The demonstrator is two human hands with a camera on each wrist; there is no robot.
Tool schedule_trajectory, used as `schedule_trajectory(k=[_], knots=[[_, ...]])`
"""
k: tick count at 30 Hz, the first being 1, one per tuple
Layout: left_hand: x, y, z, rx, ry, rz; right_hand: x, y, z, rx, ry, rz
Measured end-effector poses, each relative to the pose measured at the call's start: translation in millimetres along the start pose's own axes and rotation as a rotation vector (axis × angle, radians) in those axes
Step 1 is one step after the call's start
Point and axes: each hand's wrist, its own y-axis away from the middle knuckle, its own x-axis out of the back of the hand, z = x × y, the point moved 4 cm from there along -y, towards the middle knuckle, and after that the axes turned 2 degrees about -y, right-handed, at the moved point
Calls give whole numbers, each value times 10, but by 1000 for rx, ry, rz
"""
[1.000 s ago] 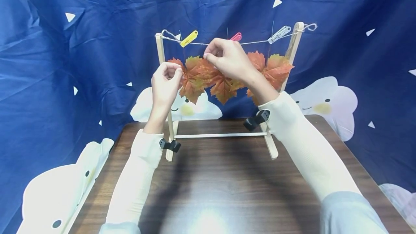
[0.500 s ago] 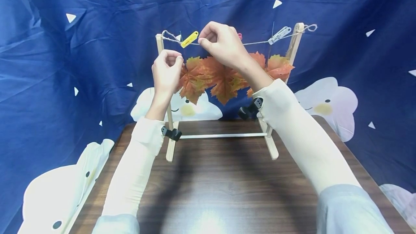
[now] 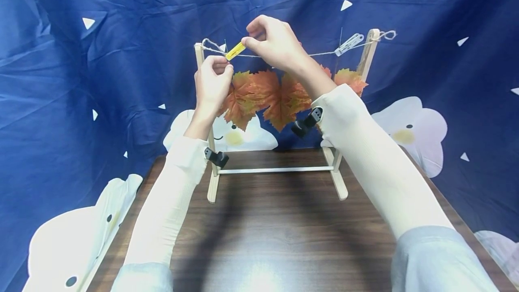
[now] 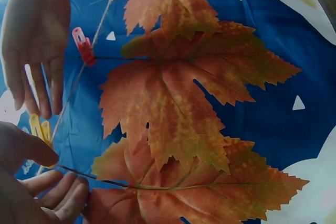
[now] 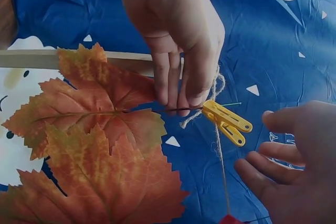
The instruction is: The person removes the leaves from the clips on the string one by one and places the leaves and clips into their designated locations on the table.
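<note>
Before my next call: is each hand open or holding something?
Left hand: at a leaf stem; can't tell if pinching it.
Right hand: open, holding nothing, near the yellow clip.

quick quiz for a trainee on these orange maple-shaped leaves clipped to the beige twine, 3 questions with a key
1. Count: how many plastic clips sit on the beige twine?
2. Fill in: the yellow plastic clip pins one orange maple-shaped leaf to the twine by its thin dark ____.
3. True or false: in the head view, the bare right hand is higher than the bare left hand.

Key:
1. Three: yellow clip, red clip, pale grey clip.
2. Stem.
3. True.
</note>
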Motion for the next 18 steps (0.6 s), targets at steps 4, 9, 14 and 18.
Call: schedule_trajectory(k=[4, 9, 14, 18], knots=[[-19, -17, -16, 22, -8, -6, -40, -44, -54, -2, 42, -51], [-33, -44, -20, 18, -17, 22, -83, -63, -101, 27, 72, -74], [-54, -63, -24, 12, -7, 30, -92, -76, -128, 54, 91, -38], [-52, -66, -30, -1, 10, 32, -102, -81, -124, 30, 87, -32]])
